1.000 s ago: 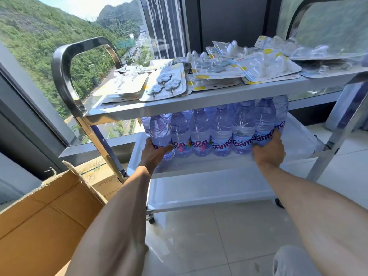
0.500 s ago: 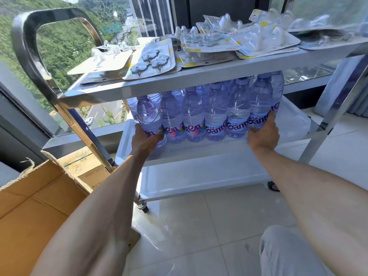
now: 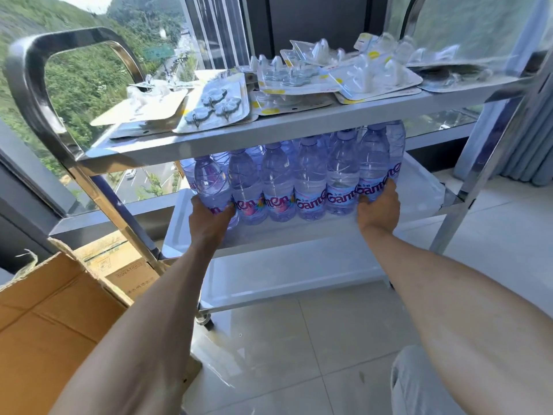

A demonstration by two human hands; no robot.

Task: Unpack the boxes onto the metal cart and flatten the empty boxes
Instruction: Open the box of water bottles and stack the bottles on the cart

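Water pack on the cart's middle shelf

My left hand (image 3: 209, 218) and right hand (image 3: 378, 208) grasp the 2 ends of the water bottle pack (image 3: 294, 178) on the metal cart (image 3: 269, 133), beside the open cardboard box (image 3: 54, 310).

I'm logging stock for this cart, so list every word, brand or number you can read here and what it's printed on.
"Gante", partly cut off: labels of the water bottles on the cart's middle shelf, between the left hand and right hand.
Printed code on the cardboard box label: too blurred to read.
Yellow stickers on the blister packs on the top shelf: too small.
Green road sign outside: unreadable.
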